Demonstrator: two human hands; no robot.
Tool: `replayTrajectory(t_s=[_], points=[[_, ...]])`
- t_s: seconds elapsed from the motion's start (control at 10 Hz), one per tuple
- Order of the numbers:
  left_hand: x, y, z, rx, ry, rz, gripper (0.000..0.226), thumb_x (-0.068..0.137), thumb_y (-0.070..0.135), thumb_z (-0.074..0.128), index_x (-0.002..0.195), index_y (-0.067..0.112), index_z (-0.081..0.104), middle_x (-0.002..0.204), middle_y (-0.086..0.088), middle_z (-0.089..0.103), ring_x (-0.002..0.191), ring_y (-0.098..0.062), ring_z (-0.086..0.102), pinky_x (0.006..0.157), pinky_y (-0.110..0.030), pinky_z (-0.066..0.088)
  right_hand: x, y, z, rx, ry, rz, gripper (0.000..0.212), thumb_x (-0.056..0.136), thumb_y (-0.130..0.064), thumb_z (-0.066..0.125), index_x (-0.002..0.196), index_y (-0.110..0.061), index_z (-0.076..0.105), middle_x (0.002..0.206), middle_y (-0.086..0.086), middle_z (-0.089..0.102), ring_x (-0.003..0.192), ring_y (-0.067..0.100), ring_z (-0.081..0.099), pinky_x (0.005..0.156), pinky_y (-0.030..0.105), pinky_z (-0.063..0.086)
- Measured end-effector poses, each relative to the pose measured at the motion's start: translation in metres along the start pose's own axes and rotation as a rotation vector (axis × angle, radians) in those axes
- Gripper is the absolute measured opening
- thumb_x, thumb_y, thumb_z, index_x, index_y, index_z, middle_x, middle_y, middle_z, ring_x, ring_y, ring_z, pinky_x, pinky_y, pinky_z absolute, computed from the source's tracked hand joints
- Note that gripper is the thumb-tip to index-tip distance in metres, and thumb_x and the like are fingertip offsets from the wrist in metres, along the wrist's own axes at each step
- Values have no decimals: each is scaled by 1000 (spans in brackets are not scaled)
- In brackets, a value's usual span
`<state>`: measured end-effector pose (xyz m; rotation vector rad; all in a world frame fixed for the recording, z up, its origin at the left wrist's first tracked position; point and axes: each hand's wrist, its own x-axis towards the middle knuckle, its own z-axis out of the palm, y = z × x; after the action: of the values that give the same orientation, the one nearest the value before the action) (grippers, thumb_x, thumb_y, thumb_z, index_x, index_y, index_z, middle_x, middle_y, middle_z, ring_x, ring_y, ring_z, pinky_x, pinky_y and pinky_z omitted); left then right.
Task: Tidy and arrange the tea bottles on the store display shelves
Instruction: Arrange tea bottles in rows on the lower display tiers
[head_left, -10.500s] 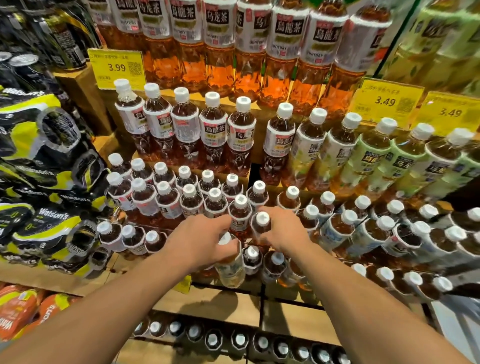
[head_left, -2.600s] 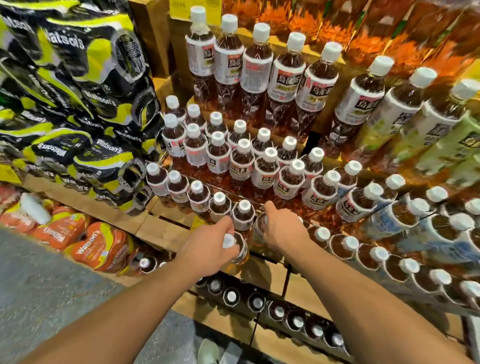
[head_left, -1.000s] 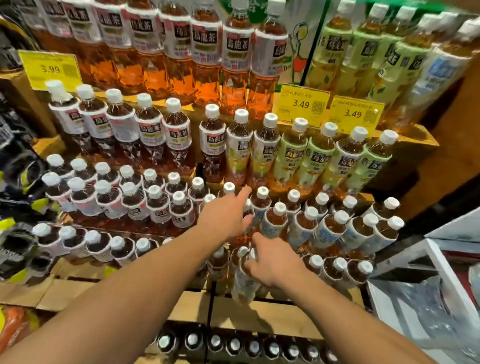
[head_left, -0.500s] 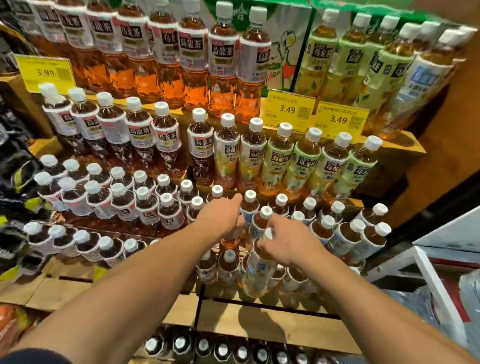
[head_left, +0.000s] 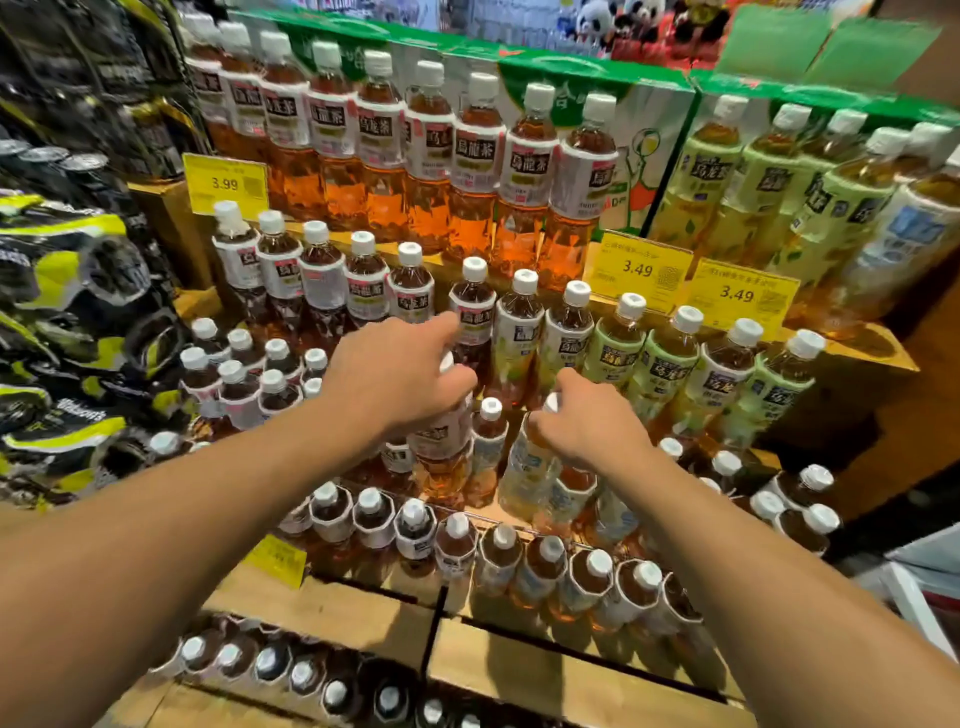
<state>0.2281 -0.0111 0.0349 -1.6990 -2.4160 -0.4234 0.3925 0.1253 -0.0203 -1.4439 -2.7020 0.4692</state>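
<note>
Stepped wooden display shelves (head_left: 545, 670) carry white-capped plastic tea bottles in rows sorted by label, probably so that each kind faces the shopper. Near the middle of the shelves, the left hand (head_left: 400, 379) curls over the top of a white-labelled brown tea bottle (head_left: 441, 441). Just to its right, the right hand (head_left: 587, 423) grips a pale-labelled light tea bottle (head_left: 524, 467) by the neck, seemingly to regroup it.

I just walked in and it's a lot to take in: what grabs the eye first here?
At centre, the left hand grips a white-labelled plastic tea bottle and the right hand a pale-labelled plastic tea bottle. Behind, tall amber tea bottles stand in the top row, with bright yellow price tags beneath.
</note>
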Motion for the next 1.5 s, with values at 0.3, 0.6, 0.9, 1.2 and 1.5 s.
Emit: replayTrajectory(t_s=[0.3,0.6,0.9,1.2,1.5], points=[[-104,-88,16,87,-142,-240,28,87,54,50,90,26,44,56,0,51,55,-19,51,49,-34,44,37,-2,83,-58,-93,7,36,96,-35,48,124,-12,44,115,18,63,101,40,61,75,41,48],[-122,-104,58,34,-269,-284,26,90,52,46,88,29,34,57,0,50,51,-17,51,45,-32,40,48,-6,109,-95,-140,-3,23,96,-27,49,113,-13,41,97,13,64,79,32,56,62,37,45],[-149,-148,68,-21,-396,-305,22,91,49,49,93,32,37,61,1,51,55,-16,50,50,-36,42,54,-16,95,-258,-256,-26,37,92,-37,51,124,-19,44,91,9,60,83,32,57,68,37,51],[-205,-287,100,-113,-652,-311,18,89,35,53,102,26,44,85,2,58,72,-19,53,64,-38,46,30,-46,97,-370,-123,70,18,97,-27,48,109,-14,50,71,6,45,71,32,52,63,35,45],[-194,-393,145,-40,-657,-319,20,88,35,52,92,24,36,69,2,42,70,-25,45,59,-37,35,126,159,133,-312,-35,-20,24,82,-38,60,97,-20,57,70,9,55,66,34,57,66,41,53]])
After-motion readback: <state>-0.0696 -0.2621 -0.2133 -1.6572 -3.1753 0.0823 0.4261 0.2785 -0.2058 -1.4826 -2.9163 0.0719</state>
